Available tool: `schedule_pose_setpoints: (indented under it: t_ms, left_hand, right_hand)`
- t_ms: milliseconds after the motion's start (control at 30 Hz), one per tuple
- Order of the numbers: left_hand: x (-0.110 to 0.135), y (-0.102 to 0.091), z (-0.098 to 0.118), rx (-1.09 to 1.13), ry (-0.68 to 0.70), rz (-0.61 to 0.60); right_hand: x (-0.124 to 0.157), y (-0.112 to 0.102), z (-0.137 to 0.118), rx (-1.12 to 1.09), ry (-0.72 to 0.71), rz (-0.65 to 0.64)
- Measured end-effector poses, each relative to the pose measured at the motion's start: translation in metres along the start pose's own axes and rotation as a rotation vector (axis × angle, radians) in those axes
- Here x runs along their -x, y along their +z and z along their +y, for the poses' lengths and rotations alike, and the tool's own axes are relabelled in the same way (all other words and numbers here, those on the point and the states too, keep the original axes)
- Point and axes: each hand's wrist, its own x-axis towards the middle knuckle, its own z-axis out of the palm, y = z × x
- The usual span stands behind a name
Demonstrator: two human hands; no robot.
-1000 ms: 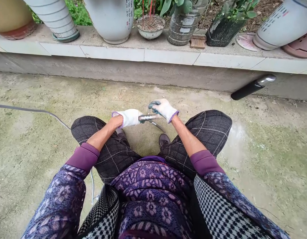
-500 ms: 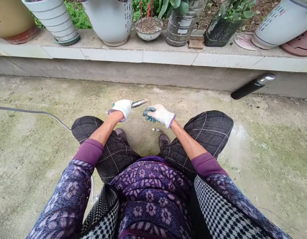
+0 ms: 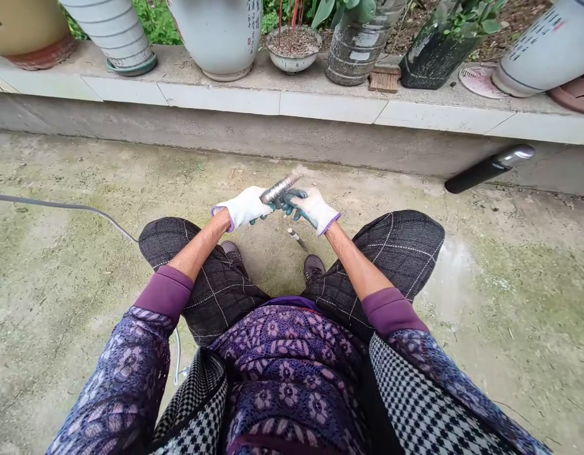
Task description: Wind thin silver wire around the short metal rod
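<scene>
My left hand point(image 3: 244, 207) and my right hand point(image 3: 313, 208) wear white knit gloves with green-coated fingers and meet in front of my knees. A ribbed metal tube point(image 3: 277, 188) sits in my left hand's grip, and my right hand's fingers curl against its lower side. Part of the tube is hidden by the gloves. Below the hands, a short metal rod point(image 3: 296, 239) slants down toward the ground beside my right shoe point(image 3: 313, 268).
A black handle with a metal end point(image 3: 488, 169) lies at the foot of a tiled concrete ledge point(image 3: 273, 104), which holds large ceramic pots and planters. A grey cable point(image 3: 59, 205) runs along the mossy concrete ground on the left.
My hands have come together, with my right hand moving up against the metal tube. The tube now tilts up to the right between them, and the short rod stands at a steeper slant.
</scene>
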Motion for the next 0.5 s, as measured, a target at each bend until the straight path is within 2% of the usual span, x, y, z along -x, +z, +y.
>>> schedule_pose_setpoints:
  t_ms: [233, 267, 333, 367, 433, 500]
  left_hand:
    - [-0.018, 0.0, -0.008, 0.22, 0.006, 0.168]
    - [-0.023, 0.0, -0.011, 0.195, -0.007, 0.199]
    - [-0.032, 0.001, -0.017, -0.016, -0.049, 0.235]
    - [-0.035, 0.003, -0.019, -0.171, -0.065, 0.223]
    - [-0.038, 0.011, -0.022, -0.444, -0.047, 0.102]
    - [-0.037, 0.023, -0.022, -0.53, 0.014, -0.059]
  right_hand:
    - [0.015, 0.011, -0.005, 0.102, 0.007, -0.074]
    - [0.019, 0.012, -0.008, 0.116, 0.015, -0.09]
    - [0.028, 0.012, -0.015, 0.131, 0.038, -0.116]
    - [0.032, 0.011, -0.017, 0.137, 0.046, -0.12]
    - [0.036, 0.007, -0.02, 0.161, 0.044, -0.119]
    - [0.035, 0.001, -0.019, 0.208, 0.01, -0.106]
